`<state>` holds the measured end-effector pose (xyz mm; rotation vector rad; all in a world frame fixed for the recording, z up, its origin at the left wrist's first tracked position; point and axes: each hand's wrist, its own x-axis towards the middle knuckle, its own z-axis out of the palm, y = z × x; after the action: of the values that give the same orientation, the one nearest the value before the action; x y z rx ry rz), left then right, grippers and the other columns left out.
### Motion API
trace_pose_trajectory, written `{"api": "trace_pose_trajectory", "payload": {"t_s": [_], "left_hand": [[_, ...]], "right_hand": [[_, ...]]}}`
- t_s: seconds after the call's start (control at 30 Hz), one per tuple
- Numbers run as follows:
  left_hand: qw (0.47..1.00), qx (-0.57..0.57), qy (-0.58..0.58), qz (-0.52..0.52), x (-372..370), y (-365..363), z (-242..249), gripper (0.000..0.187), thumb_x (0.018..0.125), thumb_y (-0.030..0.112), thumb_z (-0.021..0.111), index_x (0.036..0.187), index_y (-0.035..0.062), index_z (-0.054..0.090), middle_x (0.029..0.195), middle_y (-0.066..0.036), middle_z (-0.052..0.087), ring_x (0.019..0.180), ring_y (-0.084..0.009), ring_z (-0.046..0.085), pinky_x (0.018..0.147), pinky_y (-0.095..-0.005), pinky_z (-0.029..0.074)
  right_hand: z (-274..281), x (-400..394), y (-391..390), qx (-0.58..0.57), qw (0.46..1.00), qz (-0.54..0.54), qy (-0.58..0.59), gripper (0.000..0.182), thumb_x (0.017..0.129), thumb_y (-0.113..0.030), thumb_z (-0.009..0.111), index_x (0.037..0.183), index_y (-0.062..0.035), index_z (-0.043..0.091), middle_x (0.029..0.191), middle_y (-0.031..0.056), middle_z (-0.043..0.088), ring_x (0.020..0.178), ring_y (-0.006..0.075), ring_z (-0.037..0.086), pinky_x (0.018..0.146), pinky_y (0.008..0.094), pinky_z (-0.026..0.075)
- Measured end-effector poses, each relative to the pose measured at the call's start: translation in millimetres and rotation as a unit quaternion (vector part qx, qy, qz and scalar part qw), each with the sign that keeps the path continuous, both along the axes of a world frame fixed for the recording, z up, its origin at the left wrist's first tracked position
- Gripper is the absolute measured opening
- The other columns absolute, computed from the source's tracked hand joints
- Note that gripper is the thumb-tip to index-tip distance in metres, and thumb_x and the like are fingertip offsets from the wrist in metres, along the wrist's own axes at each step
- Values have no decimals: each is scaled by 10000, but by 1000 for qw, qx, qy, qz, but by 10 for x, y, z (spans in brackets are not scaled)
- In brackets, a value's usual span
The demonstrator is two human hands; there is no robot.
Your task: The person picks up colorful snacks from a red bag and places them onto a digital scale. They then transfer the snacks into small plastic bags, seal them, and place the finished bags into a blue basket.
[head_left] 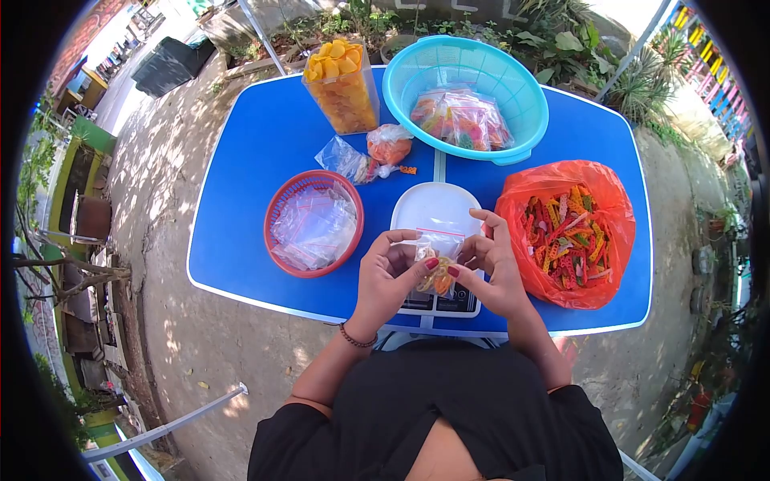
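Between both hands is a small clear zip bag point(437, 255) with a red strip along its top and a few coloured snack pieces inside. My left hand point(395, 271) pinches its left side, thumb on the front. On the right side, my right hand point(491, 263) grips it with the thumb pressed near the middle. The bag is held over a white kitchen scale point(425, 200), whose lower panel is partly covered by the hands. Right of my right hand sits a red plastic bag point(513, 240) full of colourful crinkled snack sticks point(573, 236).
On the blue table point(233, 208) a red basket point(267, 232) holds flat clear bags. A turquoise basket point(521, 88) at the back contains filled bags. Beside it stands a clear container of yellow chips point(341, 92), with a knotted bag of orange stuff point(390, 144) in front.
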<state>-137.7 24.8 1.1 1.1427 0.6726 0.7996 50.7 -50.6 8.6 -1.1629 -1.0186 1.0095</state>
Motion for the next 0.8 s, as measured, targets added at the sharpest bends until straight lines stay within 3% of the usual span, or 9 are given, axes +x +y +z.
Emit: {"api": "trace_pose_trajectory", "payload": {"t_s": [0.1, 0.23, 0.3, 0.4, 0.47, 0.53, 0.7, 0.73, 0.8], "left_hand": [[1000, -4, 2, -4, 25, 13, -32, 439, 910, 56, 768, 1264, -6, 517, 1071, -132, 721, 967, -159, 709, 876, -292, 571], [999, 10, -31, 10, 129, 36, -43, 433, 904, 45, 766, 1253, -9, 515, 1046, -111, 709, 913, -145, 706, 823, -271, 577], [999, 21, 27, -19, 146, 110, -17, 439, 903, 46, 765, 1259, -7, 514, 1035, -103, 703, 884, -129, 700, 776, -251, 572], [998, 52, 43, -6, 273, 238, 28, 422, 891, 50, 783, 1223, 9, 525, 1019, -94, 699, 859, -100, 693, 704, -218, 553], [996, 86, 26, 17, 401, 357, 73, 403, 887, 42, 788, 1197, 19, 531, 1007, -87, 698, 859, -95, 692, 701, -213, 549], [990, 135, 30, -4, 514, 515, 116, 360, 895, 25, 770, 1168, 5, 537, 1065, -106, 689, 912, -117, 703, 747, -232, 568], [959, 276, 64, 2, 893, 942, 79, 267, 887, -53, 687, 1138, -14, 606, 1223, -125, 648, 933, -157, 727, 800, -255, 581], [946, 313, 78, 18, 972, 1019, 68, 261, 881, -66, 676, 1130, -9, 622, 1238, -121, 644, 925, -159, 731, 803, -257, 580], [938, 331, 103, 6, 1098, 1124, 139, 323, 876, -36, 683, 1195, 11, 659, 1388, -189, 576, 1121, -233, 683, 832, -294, 583]], "right_hand": [[-41, -26, -51, -3, 998, 20, 57, 632, 869, 58, 726, 1384, 1, 365, 1013, 98, 669, 922, 138, 685, 799, 245, 559], [-186, 19, -13, 44, 998, -39, 37, 500, 894, 76, 683, 1331, 3, 451, 1045, 104, 659, 949, 141, 677, 803, 251, 555], [-222, 98, 31, 71, 996, -53, 21, 417, 902, 83, 665, 1283, 7, 515, 1063, 95, 657, 958, 139, 673, 803, 255, 555], [-75, 217, 86, 25, 993, -16, -110, 340, 931, 91, 630, 1241, -7, 531, 1144, 94, 621, 1040, 125, 626, 899, 268, 536], [26, 277, 201, 51, 987, -40, -147, 351, 907, 135, 608, 1233, 23, 542, 1212, 108, 607, 1028, 126, 634, 878, 264, 546], [139, 323, 330, 76, 982, -80, -153, 385, 894, 154, 601, 1253, 35, 530, 1239, 117, 601, 1027, 128, 638, 873, 259, 548], [169, 585, 686, 117, 934, -201, -270, 101, 868, 78, 678, 959, 35, 691, 1136, 161, 647, 937, 221, 731, 773, 297, 611], [176, 631, 750, 111, 936, -205, -265, 136, 868, 77, 671, 996, 37, 691, 1162, 177, 645, 973, 250, 725, 807, 323, 606], [173, 701, 864, 93, 940, -211, -251, 209, 868, 75, 656, 1071, 42, 692, 1212, 209, 642, 1045, 308, 712, 874, 376, 595]]}}
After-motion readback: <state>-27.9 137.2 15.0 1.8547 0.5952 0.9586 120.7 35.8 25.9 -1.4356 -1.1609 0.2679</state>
